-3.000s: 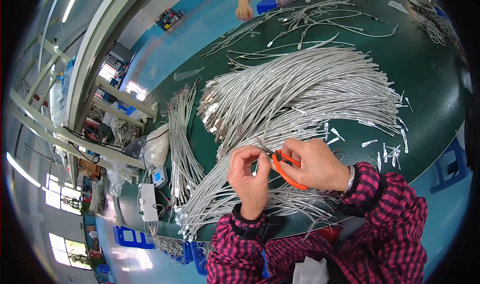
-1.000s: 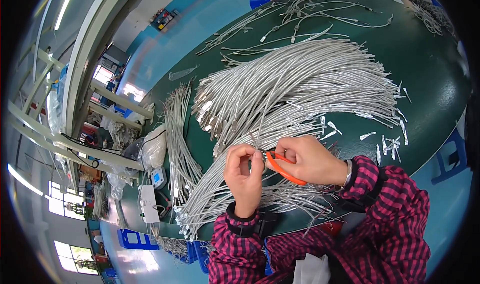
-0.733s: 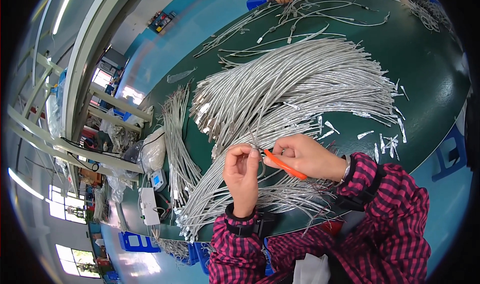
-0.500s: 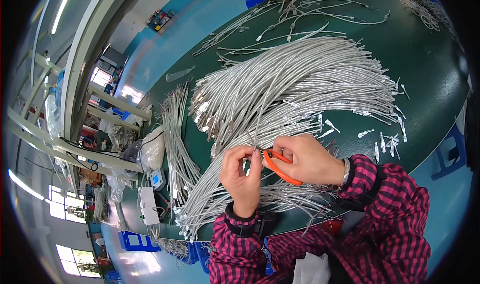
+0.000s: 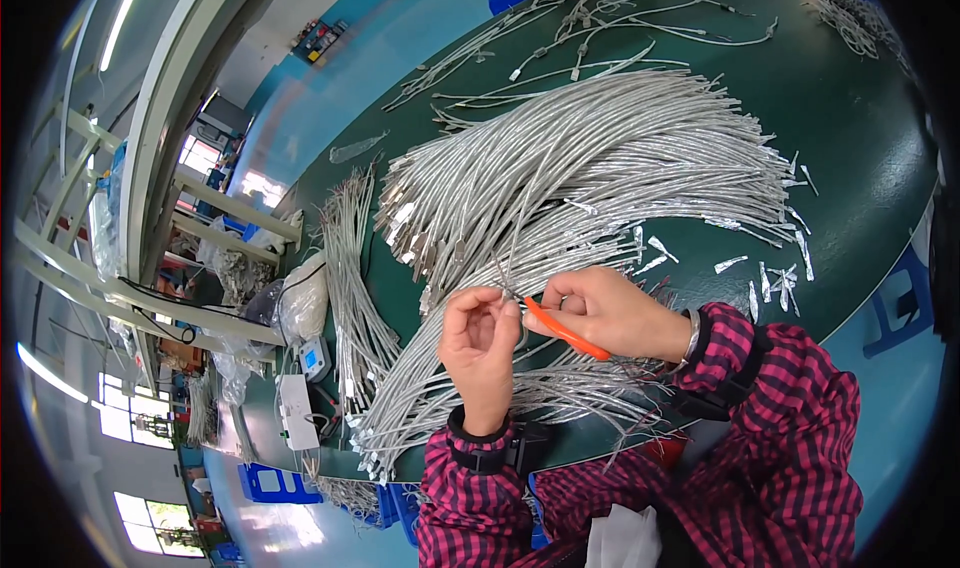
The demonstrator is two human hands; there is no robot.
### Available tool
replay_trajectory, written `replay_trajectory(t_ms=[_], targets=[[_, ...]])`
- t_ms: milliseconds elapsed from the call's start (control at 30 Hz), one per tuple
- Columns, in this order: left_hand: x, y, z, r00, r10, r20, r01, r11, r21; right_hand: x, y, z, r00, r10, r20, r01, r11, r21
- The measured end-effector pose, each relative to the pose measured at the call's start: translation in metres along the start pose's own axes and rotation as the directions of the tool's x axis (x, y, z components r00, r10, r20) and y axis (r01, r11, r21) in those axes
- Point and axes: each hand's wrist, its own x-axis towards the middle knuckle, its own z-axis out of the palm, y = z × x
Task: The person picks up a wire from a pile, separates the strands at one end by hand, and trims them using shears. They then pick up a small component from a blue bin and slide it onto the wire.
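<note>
My left hand (image 5: 478, 346) pinches the end of a thin grey cable between thumb and forefinger, above the near bundle of cables (image 5: 430, 393). Only a short piece of that cable shows at the fingertips. In my right hand (image 5: 625, 316) is a pair of orange-handled cutting pliers (image 5: 570, 336), their handles squeezed together. The small jaws meet the cable end right beside my left fingertips; the exact contact is too small to make out. Just beyond both hands lies a large heap of silvery braided cables (image 5: 610, 148).
Foil-like scraps (image 5: 785, 288) lie on the green table (image 5: 850, 198) at the right. A narrower cable bundle (image 5: 350, 268), a small blue-screened device (image 5: 315, 358) and a white box (image 5: 297, 411) lie to the left. Looser cables (image 5: 600, 28) spread along the far side; a blue stool (image 5: 900, 308) stands right.
The pliers' handles have closed together in my right hand. My left hand stays almost in place. At the far edge, another person's hand has drawn back from the cables.
</note>
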Motion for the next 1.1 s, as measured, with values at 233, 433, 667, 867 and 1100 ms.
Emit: replay_trajectory(t_ms=[233,433,667,867,1100], targets=[[0.003,-0.005,-0.006,0.993,0.103,0.052,-0.111,0.979,0.169,0.000,0.001,0.001,0.974,-0.217,-0.067,0.180,0.919,-0.351],[0.002,0.002,-0.007,0.978,-0.182,0.102,0.204,0.936,-0.288,0.000,-0.004,0.000,0.991,0.114,0.071,-0.121,0.986,0.113],[0.000,0.000,-0.004,0.997,-0.049,0.053,0.039,0.983,0.181,0.002,0.008,0.003,0.950,-0.292,-0.109,0.229,0.892,-0.391],[0.003,0.000,-0.009,0.980,-0.161,0.114,0.183,0.957,-0.227,0.000,-0.005,-0.001,0.966,0.233,0.108,-0.255,0.923,0.288],[0.001,-0.002,-0.003,0.985,-0.136,0.104,0.135,0.991,0.018,0.002,0.012,-0.001,0.965,-0.239,-0.108,0.196,0.930,-0.313]])
